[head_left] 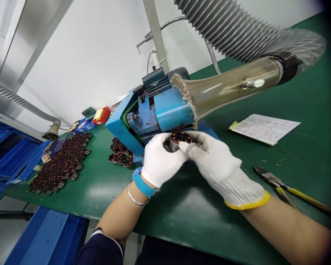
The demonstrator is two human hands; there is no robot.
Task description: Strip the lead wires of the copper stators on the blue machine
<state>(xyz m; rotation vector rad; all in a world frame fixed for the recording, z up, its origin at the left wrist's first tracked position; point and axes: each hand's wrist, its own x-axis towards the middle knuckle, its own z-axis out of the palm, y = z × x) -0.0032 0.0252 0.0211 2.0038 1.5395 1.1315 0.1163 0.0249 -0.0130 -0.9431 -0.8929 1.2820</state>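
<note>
Gripping the stator (180, 140) between both gloved hands: left hand (161, 160) curled closed around its near side, right hand (217, 165) closed against its far side. Stator sits just below the machine (171, 110) housing, long axis tilted upward, wound end exposed.
</note>
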